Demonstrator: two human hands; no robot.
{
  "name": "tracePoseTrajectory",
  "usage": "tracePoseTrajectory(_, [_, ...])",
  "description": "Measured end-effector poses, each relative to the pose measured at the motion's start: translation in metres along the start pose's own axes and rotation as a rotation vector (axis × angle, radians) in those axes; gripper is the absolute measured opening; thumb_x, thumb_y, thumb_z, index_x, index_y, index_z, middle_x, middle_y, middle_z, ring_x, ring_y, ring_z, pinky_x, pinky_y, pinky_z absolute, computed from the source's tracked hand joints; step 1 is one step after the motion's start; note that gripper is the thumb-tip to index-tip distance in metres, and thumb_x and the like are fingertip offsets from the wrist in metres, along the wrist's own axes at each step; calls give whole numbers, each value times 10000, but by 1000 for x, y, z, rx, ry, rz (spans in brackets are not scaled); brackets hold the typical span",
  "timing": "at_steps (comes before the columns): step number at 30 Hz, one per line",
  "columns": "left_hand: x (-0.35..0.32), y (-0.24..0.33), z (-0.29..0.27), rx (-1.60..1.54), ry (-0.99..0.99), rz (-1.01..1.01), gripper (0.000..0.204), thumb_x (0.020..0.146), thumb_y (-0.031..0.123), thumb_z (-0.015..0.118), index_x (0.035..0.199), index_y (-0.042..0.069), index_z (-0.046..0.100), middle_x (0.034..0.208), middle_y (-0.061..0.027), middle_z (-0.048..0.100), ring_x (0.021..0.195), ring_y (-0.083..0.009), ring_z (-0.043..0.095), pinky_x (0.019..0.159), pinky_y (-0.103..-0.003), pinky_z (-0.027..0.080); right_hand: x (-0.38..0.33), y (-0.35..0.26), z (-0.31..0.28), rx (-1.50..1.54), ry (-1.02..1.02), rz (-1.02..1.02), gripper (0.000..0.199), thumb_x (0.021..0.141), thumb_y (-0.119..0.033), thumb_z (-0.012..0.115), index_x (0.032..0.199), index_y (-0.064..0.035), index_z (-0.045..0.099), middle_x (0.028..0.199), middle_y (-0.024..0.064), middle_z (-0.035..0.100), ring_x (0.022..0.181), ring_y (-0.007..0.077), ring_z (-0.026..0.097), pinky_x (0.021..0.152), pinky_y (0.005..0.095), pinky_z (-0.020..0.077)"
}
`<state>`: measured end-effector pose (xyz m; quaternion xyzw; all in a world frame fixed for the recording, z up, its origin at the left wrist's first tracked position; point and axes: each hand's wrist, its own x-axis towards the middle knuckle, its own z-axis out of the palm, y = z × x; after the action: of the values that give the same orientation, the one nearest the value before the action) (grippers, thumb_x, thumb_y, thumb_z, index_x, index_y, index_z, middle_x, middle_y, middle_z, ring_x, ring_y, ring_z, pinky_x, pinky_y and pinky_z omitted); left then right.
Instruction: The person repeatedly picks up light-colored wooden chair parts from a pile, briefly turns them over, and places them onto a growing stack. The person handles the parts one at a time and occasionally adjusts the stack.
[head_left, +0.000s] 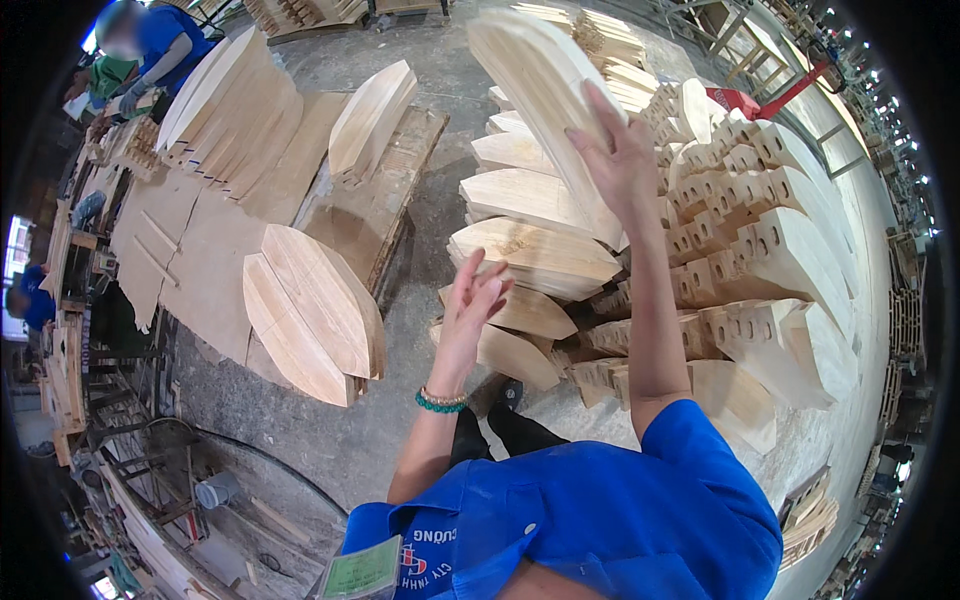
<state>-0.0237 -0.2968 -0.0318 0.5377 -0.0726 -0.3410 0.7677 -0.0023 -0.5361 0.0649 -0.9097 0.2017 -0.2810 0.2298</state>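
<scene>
A pale wooden board (pixel 530 85) with curved edges is raised and tilted above the stacks, slightly smeared by motion. My right hand (pixel 622 165) grips its right edge, thumb on the face and fingers along the side. Lower and to the left, my left hand (pixel 472 312) has its fingers apart and holds nothing. It hovers by a stack of similar pointed boards (pixel 530 250); whether it touches them I cannot tell. More boards (pixel 520 190) lie farther up in the same row.
Boards stand on a cardboard-covered bench at left: a pair (pixel 310 310), one block (pixel 372 120) and a long row (pixel 240 110). Slotted wooden parts (pixel 740 250) are piled at right. A red pallet jack (pixel 745 103) stands far right; a person (pixel 165 45) works far left.
</scene>
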Motion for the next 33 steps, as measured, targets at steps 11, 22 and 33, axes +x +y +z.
tracePoseTrajectory(11, [-49, -20, -24, 25, -7, -133, 460, 970, 316, 520, 1364, 93, 432, 1257, -83, 571, 1112, -160, 572, 940, -309, 431, 11, 91, 113, -243, -488, 235, 886, 752, -359, 715, 1483, -291, 220, 1244, 256, 502, 1190, 401, 481, 982, 475, 402])
tracePoseTrajectory(22, [-59, -18, -37, 13, 118, -111, 391, 976, 278, 511, 1320, 95, 477, 1224, -75, 592, 1087, -156, 583, 928, -307, 437, 76, 11, -9, 73, -156, -11, 702, 797, -437, 656, 1419, -214, 417, 1341, 164, 521, 1184, 302, 545, 1040, 408, 390])
tracePoseTrajectory(33, [-56, -21, -28, -10, 63, -120, 389, 973, 274, 513, 1315, 93, 474, 1212, -69, 589, 1074, -136, 576, 915, -288, 431, -6, 117, 97, -83, -352, 160, 758, 748, -326, 686, 1430, -285, 358, 1218, 223, 567, 1134, 397, 543, 982, 440, 417])
